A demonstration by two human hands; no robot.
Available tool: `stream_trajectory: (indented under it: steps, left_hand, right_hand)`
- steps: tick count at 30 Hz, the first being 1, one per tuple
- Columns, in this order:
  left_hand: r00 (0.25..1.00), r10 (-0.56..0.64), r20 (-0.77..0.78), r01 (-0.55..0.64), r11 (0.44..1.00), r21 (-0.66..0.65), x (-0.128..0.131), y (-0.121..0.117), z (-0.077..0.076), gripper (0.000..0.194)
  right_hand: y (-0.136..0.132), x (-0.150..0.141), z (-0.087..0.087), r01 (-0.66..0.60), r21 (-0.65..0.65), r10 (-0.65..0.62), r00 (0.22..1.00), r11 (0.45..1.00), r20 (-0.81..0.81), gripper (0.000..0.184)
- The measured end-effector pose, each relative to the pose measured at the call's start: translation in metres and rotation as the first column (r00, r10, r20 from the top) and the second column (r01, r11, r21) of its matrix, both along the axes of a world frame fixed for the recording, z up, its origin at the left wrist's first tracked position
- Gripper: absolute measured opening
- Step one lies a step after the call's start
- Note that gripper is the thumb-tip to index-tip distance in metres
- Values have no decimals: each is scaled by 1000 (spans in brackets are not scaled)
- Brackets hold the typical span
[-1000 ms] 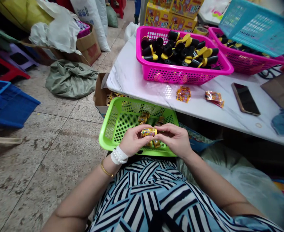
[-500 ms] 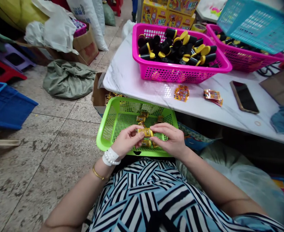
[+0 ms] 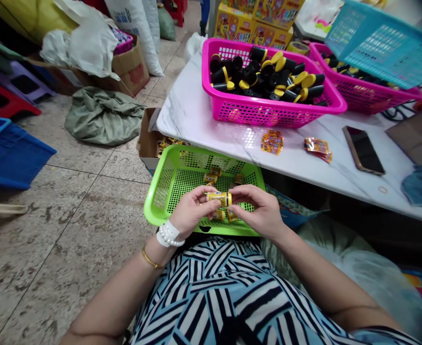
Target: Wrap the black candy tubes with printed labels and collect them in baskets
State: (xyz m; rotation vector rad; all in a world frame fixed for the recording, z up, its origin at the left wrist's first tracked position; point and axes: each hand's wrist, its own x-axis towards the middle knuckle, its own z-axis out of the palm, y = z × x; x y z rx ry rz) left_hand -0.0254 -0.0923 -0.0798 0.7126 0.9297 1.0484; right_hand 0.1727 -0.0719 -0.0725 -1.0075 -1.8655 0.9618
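Note:
Between my two hands lies a small cylinder [image 3: 219, 198] with a yellow printed wrap and a dark band near its right end. My left hand [image 3: 192, 207] pinches its left part between thumb and fingers. The fingertips of my right hand [image 3: 257, 208] close on its yellow right end. Right below is a green basket [image 3: 156, 201], holding several similar wrapped cylinders [image 3: 211, 177]. On the table edge beyond, a stack of printed wrappers [image 3: 272, 142] and a second stack [image 3: 317, 147] lie flat.
A pink basket [image 3: 268, 112] full of black cylinders with yellow lids stands on the white table [image 3: 182, 112]. Behind it are another pink basket [image 3: 372, 96], a blue basket [image 3: 383, 45] and yellow cartons [image 3: 254, 28]. A phone [image 3: 363, 149] lies at right; a cardboard box [image 3: 148, 139] stands on the floor.
The cylinder has turned in my fingers, so its printed side and dark band now show differently. Both hands stay over the green basket; the view shifted slightly and came back.

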Motion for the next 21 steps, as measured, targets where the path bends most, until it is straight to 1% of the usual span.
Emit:
stream_trajectory:
  steps: [2, 5, 6, 8, 10, 12, 14, 15, 16, 17, 18, 21]
  left_hand:
    - [1000, 8, -8, -7, 999, 40, 2, -1, 1, 28]
    - [999, 17, -52, -10, 991, 134, 6, -6, 3, 27]
    - [996, 26, -84, -11, 985, 170, 7, -8, 4, 28]
    - [981, 52, -189, -3, 969, 248, 7, -12, 7, 29]
    - [944, 73, -323, 43, 940, 338, 6, -15, 10, 29]
    - [902, 83, -423, 122, 891, 437, 4, -17, 11, 29]
    - [875, 87, -476, 199, 832, 518, 1, -17, 12, 29]
    - [864, 88, -496, 227, 810, 541, 1, -17, 12, 29]
    - [854, 92, -512, 243, 799, 550, 0, -17, 12, 28]
    - [845, 99, -526, 244, 803, 544, 0, -17, 12, 28]
    - [836, 104, -539, 236, 819, 523, 0, -17, 12, 27]
    - [830, 92, -550, 167, 900, 402, 3, -21, 12, 21]
  right_hand:
    - [-2, 2, 4, 17, 17, -17, 1000, 1000, 13, 26]
    - [-5, 4, 12, 35, 86, -40, 998, 996, 56, 20]
    - [-6, 5, 14, 38, 73, -42, 998, 997, 48, 19]
    - [-10, 6, 15, 45, -30, -46, 999, 999, -21, 19]
    - [-13, 7, 14, 49, -193, -71, 991, 980, -111, 21]
    - [-16, 8, 11, 34, -362, -104, 979, 931, -175, 25]
    - [-18, 9, 7, -4, -500, -116, 971, 866, -210, 29]
    - [-19, 8, 5, -18, -537, -122, 967, 843, -224, 29]
    - [-20, 8, 3, -25, -549, -127, 963, 836, -238, 29]
    - [-21, 7, 2, -24, -535, -132, 959, 844, -252, 28]
    - [-23, 5, 1, -17, -502, -134, 955, 864, -263, 26]
    - [-27, 2, -1, -11, -380, -96, 960, 925, -263, 23]
